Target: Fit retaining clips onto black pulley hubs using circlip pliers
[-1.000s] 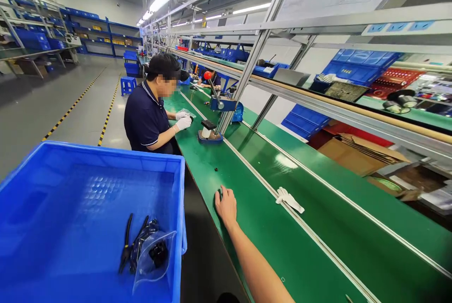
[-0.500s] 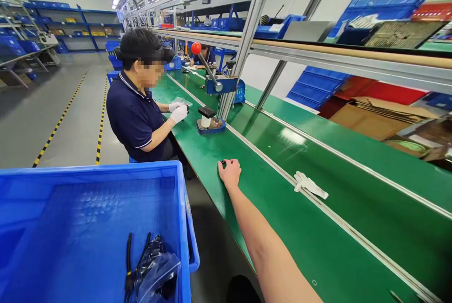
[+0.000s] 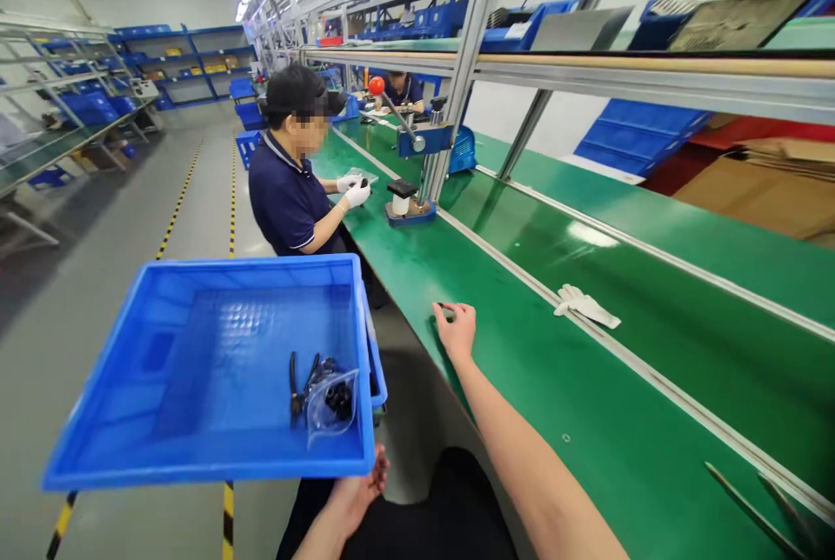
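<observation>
**Small black part sits in the right hand, ahead and to the right of the left hand**

The right hand has thumb and forefinger narrowed around the part, above the green desk and near its left edge. Only a dark sliver shows, so its long axis cannot be told. The right hand is plainly the nearer one. The left is well apart, low by the near right corner of the blue bin, loosely open with fingers half curled and nothing visible in it; whether it touches the bin is unclear.

Inside the bin, left of the part, black-handled pliers lie beside a clear bag of black pieces. To the part's right, a white glove lies across the metal rail. Farther ahead stands a lever press, its red knob raised. Beside it, a co-worker in white gloves handles something small and dark.
</observation>
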Available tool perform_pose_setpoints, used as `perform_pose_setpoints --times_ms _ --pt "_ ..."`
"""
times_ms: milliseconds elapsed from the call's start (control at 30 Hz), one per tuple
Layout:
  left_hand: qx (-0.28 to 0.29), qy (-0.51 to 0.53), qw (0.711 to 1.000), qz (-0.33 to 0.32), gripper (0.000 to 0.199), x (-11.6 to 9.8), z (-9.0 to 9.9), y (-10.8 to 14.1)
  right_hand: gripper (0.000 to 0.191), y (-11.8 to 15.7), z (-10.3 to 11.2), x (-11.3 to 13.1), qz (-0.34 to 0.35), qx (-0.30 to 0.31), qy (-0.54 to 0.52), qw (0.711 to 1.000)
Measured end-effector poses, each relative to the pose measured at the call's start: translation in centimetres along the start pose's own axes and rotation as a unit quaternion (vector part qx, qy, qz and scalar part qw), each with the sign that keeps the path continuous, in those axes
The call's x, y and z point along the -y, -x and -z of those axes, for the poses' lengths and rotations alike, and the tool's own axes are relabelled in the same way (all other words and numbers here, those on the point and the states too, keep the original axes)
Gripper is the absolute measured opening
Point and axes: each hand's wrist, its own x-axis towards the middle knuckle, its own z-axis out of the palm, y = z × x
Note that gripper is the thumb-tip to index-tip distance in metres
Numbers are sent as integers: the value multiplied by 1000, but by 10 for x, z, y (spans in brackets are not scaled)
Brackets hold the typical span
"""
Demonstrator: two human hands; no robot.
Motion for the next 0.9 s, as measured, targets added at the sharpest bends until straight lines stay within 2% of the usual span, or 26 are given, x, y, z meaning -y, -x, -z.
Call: perform_pose_setpoints --times_ms 133,200,300,400,500,567,667,767,900 --pt "11 -75 993 -89 60 11 -3 30 39 88 64 31 40 15 -81 996" --pt "35 -111 984 -132 58 8 -13 54 37 135 103 56 75 40 -123 989" --pt "67 -172 956 -226 43 -2 -30 108 20 189 165 100 127 97 -175 972" --pt "77 -179 930 -312 28 -14 -48 165 18 211 219 140 172 112 -221 954" --pt "120 -126 931 -321 22 -24 -65 203 24 213 259 167 211 108 -258 937" --pt "170 -96 938 -286 23 -28 -75 216 26 213 276 179 226 101 -278 928" --pt "224 -66 948 -216 25 -31 -84 226 24 215 291 192 236 88 -300 920" --pt "245 -47 951 -182 26 -32 -85 230 22 219 295 200 236 75 -312 917" --pt "240 -31 955 -172 31 -31 -82 233 24 224 294 202 231 77 -331 912"
